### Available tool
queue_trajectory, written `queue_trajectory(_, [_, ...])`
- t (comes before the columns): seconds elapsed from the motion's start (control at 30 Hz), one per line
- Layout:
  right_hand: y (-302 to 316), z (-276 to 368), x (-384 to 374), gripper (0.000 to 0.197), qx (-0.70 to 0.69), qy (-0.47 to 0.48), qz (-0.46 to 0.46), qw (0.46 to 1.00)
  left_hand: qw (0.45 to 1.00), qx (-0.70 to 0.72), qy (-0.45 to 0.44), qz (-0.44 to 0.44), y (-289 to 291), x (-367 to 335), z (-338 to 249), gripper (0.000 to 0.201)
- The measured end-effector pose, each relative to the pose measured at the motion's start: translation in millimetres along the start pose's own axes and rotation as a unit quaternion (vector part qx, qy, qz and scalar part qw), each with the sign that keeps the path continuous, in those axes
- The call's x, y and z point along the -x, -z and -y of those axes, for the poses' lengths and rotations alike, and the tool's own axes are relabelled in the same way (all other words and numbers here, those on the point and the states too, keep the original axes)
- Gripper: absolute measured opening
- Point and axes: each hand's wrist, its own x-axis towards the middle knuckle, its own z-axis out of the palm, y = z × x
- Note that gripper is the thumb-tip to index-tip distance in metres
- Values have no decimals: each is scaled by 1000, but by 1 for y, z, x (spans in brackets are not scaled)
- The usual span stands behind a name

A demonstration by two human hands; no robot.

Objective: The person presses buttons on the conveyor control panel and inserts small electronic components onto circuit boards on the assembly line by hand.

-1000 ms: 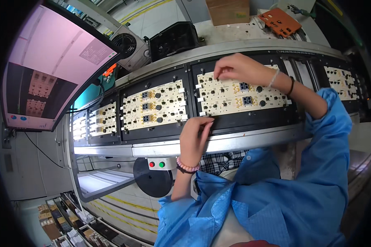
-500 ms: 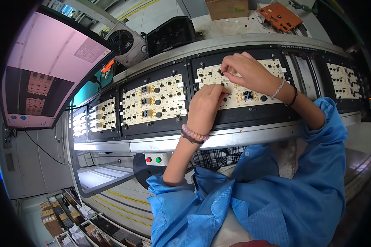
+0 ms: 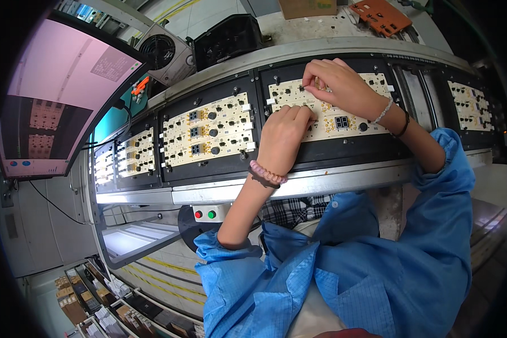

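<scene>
Both hands are over a cream circuit board panel (image 3: 321, 128) set in a black carrier frame. My left hand (image 3: 284, 135) rests at the panel's left part, fingers closed together and pointing down at the board; its fingertips are partly hidden, and what they hold, if anything, does not show. My right hand (image 3: 343, 84) is above the upper middle of the panel, thumb and fingers drawn into a pinch close to small black parts. Whatever sits in that pinch is too small to make out. A black digit display (image 3: 342, 122) and a round black part (image 3: 363, 127) stand on the panel below the right hand.
More board panels (image 3: 208, 132) lie in black carriers along the line to the left, another board (image 3: 470, 107) at right. A large monitor (image 3: 56, 101) stands at left. Behind the rail are a black bin (image 3: 228, 42), a fan unit (image 3: 160, 53) and an orange plate (image 3: 380, 18). A button box (image 3: 211, 213) hangs in front.
The view has shifted slightly. My right fingers stay pinched and have shifted slightly over the board; the dark bit seen at their tips is less distinct. My left hand stays at the panel, fingers slightly moved.
</scene>
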Motion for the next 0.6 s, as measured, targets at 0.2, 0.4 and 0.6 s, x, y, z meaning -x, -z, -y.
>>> queue_trajectory(0.2, [6, 2, 0, 10, 8, -29, 4, 1000, 1000, -26, -14, 10, 3, 0, 0, 9])
queue_trajectory(0.4, [7, 3, -2, 10, 12, -24, -2, 1000, 997, -65, -29, 22, -3, 0, 1, 11])
queue_trajectory(0.6, [10, 5, 3, 10, 25, -26, 21, 999, 997, -71, -28, 6, 18, 9, -7, 18])
